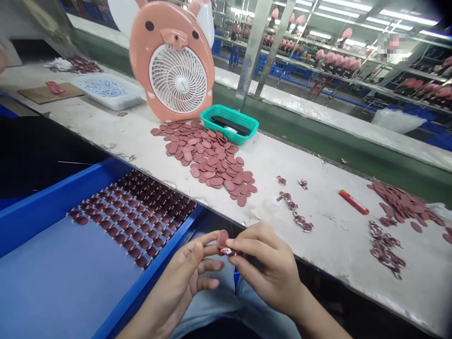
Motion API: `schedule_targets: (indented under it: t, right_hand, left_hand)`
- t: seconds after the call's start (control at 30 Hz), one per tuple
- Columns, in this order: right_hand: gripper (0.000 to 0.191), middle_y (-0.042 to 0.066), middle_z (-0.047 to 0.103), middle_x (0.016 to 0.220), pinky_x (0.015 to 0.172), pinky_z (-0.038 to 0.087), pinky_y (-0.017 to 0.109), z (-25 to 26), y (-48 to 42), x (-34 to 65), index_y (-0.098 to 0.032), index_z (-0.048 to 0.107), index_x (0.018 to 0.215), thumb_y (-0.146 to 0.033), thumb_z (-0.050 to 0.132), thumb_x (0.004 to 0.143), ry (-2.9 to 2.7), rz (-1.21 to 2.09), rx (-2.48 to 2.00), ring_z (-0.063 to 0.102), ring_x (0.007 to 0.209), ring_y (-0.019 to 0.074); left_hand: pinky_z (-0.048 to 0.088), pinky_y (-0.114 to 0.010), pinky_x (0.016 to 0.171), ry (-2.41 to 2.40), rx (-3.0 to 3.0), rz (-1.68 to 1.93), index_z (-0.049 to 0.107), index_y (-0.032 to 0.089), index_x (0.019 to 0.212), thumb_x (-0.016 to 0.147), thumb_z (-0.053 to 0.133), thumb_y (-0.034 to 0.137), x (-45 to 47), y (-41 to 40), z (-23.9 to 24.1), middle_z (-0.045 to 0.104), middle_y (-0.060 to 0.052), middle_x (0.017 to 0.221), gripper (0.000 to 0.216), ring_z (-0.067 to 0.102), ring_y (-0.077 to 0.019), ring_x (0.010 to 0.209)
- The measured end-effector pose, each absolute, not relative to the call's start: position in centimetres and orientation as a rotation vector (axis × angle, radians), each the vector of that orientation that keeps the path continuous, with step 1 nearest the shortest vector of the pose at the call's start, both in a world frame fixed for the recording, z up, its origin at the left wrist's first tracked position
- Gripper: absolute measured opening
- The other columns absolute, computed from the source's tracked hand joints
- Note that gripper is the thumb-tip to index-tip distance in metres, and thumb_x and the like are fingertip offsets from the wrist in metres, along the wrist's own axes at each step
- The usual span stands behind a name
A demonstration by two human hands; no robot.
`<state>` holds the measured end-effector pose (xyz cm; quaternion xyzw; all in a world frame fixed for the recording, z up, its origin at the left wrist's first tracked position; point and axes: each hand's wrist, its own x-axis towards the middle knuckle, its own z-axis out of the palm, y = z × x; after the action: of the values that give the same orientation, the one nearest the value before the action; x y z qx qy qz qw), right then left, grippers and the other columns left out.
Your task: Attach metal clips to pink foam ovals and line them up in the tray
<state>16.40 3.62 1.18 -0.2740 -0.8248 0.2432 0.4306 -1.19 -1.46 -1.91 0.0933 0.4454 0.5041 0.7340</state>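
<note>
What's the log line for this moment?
left hand: holds pink oval piece | right hand: pinches it | blue tray: dark pieces in rows | bench: loose pink pile

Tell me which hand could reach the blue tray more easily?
Probably the left hand: it sits right by the blue tray, while the right hand is farther away. Both are pinching the little pink piece.

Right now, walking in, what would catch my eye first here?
A big pink pig-shaped fan stands on the white workbench, behind a heap of flat pinkish ovals. To the left, a blue tray holds neat rows of dark pieces. Nearest the camera, the left hand and right hand pinch one oval together.
</note>
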Motion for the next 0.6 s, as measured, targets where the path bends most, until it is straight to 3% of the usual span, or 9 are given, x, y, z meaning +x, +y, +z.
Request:
schedule_targets:
  t: [0.17, 0.27, 0.37, 0.5, 0.6]
  right_hand:
    - [0.023, 0.007, 0.067, 0.083, 0.070, 0.050, 0.031, -0.5, 3.2, 13.8, -0.011, 0.070, 0.110, -0.007, 0.069, 0.087, -2.060, -0.036, -0.741, 0.056, 0.078, 0.0170]
    - [0.019, 0.007, 0.064, 0.078, 0.067, 0.048, 0.032, -1.5, 3.3, 12.3, -0.010, 0.071, 0.109, -0.011, 0.066, 0.091, -2.066, -0.071, -0.713, 0.053, 0.074, 0.0170]
    - [0.014, 0.007, 0.064, 0.076, 0.063, 0.046, 0.031, -1.9, 3.9, 10.7, -0.009, 0.071, 0.104, -0.011, 0.063, 0.092, -2.090, -0.049, -0.697, 0.053, 0.071, 0.0161]
    - [0.013, 0.006, 0.067, 0.074, 0.061, 0.047, 0.031, -1.8, 3.8, 9.0, -0.008, 0.071, 0.101, -0.008, 0.066, 0.089, -2.122, -0.060, -0.601, 0.056, 0.067, 0.0155]
    - [0.009, -0.001, 0.065, 0.063, 0.062, 0.050, 0.030, -2.1, 2.4, 8.9, -0.017, 0.073, 0.093, -0.011, 0.067, 0.088, -2.100, -0.092, -0.532, 0.057, 0.058, 0.0131]
  left_hand:
    - [0.050, -0.018, 0.047, 1.177, 0.369, 1.440, 0.075, 0.020, 0.078, 0.060, 0.092, 0.039, -0.9, -1.8, -2.8, 0.067, 0.002, 0.070, 0.031, 0.053, -0.0086, 0.054]
    - [0.047, -0.019, 0.048, 1.196, 0.423, 1.482, 0.073, 0.018, 0.075, 0.062, 0.091, 0.039, -0.9, -1.5, -2.7, 0.073, -0.002, 0.084, 0.030, 0.048, -0.0067, 0.052]
    - [0.046, -0.019, 0.048, 1.271, 0.394, 1.517, 0.072, 0.018, 0.073, 0.067, 0.087, 0.041, -1.3, -1.2, -2.7, 0.071, -0.002, 0.079, 0.029, 0.050, -0.0080, 0.053]
    - [0.049, -0.023, 0.049, 1.380, 0.357, 1.533, 0.071, 0.018, 0.075, 0.071, 0.081, 0.046, -2.7, -1.0, -3.1, 0.068, -0.002, 0.074, 0.030, 0.059, -0.0142, 0.061]
    - [0.054, -0.027, 0.051, 1.537, 0.331, 1.550, 0.069, 0.019, 0.083, 0.073, 0.077, 0.049, -5.9, -0.8, -4.4, 0.069, -0.004, 0.082, 0.033, 0.068, -0.0223, 0.076]
